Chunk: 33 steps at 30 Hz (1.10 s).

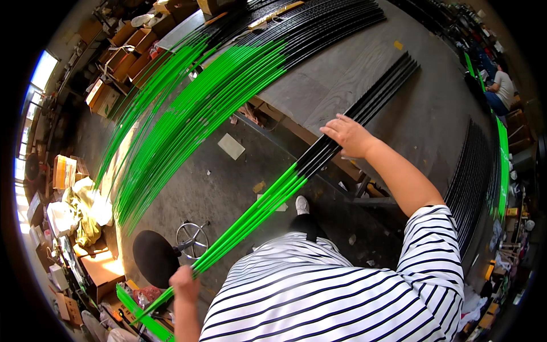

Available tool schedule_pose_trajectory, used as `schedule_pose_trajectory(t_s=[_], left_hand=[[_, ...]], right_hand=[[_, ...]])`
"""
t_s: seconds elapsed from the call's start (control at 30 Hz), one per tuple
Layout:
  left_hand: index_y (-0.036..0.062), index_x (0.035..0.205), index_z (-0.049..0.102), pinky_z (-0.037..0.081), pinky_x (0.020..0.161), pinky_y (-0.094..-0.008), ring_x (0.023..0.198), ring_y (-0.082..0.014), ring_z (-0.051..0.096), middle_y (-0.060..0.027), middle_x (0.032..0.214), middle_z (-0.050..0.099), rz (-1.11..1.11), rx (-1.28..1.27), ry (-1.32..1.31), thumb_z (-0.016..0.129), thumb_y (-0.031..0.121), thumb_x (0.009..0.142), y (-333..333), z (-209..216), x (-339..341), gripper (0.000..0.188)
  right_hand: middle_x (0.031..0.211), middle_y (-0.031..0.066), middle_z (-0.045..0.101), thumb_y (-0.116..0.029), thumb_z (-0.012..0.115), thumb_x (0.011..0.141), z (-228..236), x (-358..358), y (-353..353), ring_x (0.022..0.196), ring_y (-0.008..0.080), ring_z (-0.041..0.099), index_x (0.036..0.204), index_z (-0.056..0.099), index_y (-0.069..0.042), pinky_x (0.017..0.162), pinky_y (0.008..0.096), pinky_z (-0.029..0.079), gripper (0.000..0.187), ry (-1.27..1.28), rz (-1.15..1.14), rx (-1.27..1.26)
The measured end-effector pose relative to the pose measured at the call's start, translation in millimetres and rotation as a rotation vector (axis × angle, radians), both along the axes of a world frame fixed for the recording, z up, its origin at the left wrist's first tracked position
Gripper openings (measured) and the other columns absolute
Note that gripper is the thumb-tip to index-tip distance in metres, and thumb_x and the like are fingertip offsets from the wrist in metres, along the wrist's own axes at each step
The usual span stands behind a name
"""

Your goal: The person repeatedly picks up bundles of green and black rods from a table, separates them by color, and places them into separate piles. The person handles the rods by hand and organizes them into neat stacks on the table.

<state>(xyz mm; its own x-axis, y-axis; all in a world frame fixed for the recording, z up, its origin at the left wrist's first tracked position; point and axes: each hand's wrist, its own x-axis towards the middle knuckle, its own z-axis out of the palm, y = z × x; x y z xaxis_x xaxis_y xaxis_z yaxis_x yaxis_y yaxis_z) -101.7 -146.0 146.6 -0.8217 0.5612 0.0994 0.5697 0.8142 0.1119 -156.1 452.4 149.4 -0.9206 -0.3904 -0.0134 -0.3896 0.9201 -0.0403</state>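
Observation:
A loose bundle of long thin rods (245,219), green on the near half and black on the far half, slants across in front of me. At the lower left, my left hand (184,285) is closed around the green part, and the rod ends stick out beyond it. My right hand (350,137) lies across the black part near the table edge, its fingers stretched out and a little apart over the rods. The far black ends rest on the grey table (433,97), slightly fanned out.
A large spread of similar green and black rods (211,85) overhangs the table's left side. More black rods (470,171) lie at the right. A round black stool (155,257) stands at the lower left. Cardboard boxes (102,97) line the left. Another person (501,88) sits far right.

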Motion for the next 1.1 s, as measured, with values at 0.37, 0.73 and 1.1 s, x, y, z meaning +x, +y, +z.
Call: schedule_pose_trajectory(t_s=[0.37,0.73,1.1], left_hand=[[0.0004,0.102,0.042,0.035,0.079,-0.0417,0.091,-0.029,0.045,-0.0147,0.099,0.044,0.403,0.29,0.586,0.061,0.021,0.073,-233,59,-48,0.04],[-0.0041,0.119,0.046,0.042,0.09,-0.0391,0.105,-0.0265,0.052,-0.0166,0.113,0.053,-0.611,1.448,-0.517,0.076,0.028,0.072,17,143,-8,0.064],[0.0023,0.069,0.063,0.047,0.054,-0.0293,0.056,-0.0105,0.057,-0.0042,0.06,0.061,-0.218,0.757,-0.78,0.077,0.02,0.068,40,-169,13,0.022]], right_hand=[[0.068,0.0132,0.057,-0.004,0.066,0.061,185,40,-357,0.068,0.0322,0.061,0.086,0.05,-0.003,0.059,0.0398,0.048,0.029,0.15,0.166,-0.47],[0.07,0.0146,0.058,-0.01,0.066,0.067,276,64,-485,0.065,0.0281,0.059,0.089,0.051,0.002,0.059,0.0357,0.045,0.029,0.3,0.203,-1.175],[0.052,-0.0002,0.042,-0.038,0.058,0.086,426,142,-392,0.038,0.0092,0.04,0.075,0.05,-0.009,0.037,0.0234,0.033,0.032,0.542,0.197,-1.694]])
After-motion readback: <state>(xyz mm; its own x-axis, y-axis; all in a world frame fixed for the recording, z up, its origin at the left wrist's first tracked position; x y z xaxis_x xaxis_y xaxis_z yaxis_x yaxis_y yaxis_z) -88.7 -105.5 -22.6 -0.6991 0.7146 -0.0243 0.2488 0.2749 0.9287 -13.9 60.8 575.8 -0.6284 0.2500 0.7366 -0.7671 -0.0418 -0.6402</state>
